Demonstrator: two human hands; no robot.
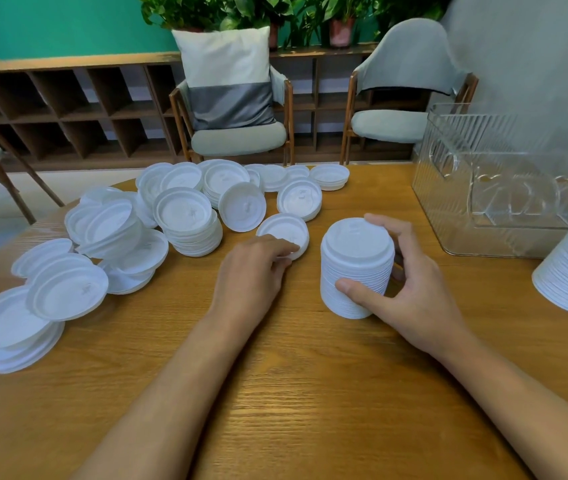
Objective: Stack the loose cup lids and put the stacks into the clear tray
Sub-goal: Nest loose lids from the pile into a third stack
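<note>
Hands both busy: my right hand [410, 289] wraps a tall stack [357, 268] of thin white lids standing upright mid-worktop [293, 393]. My left hand [254, 268] curls its fingers over the near rim of a single lid [280, 230] just left of it. The loose lids [182, 216] lie heaped to the left, and the clear tray [483, 202] stands far right.

No writing can be read anywhere: the white cup lids [183, 213] in the middle and left of the frame bear only small raised marks, too blurred to make out.
</note>
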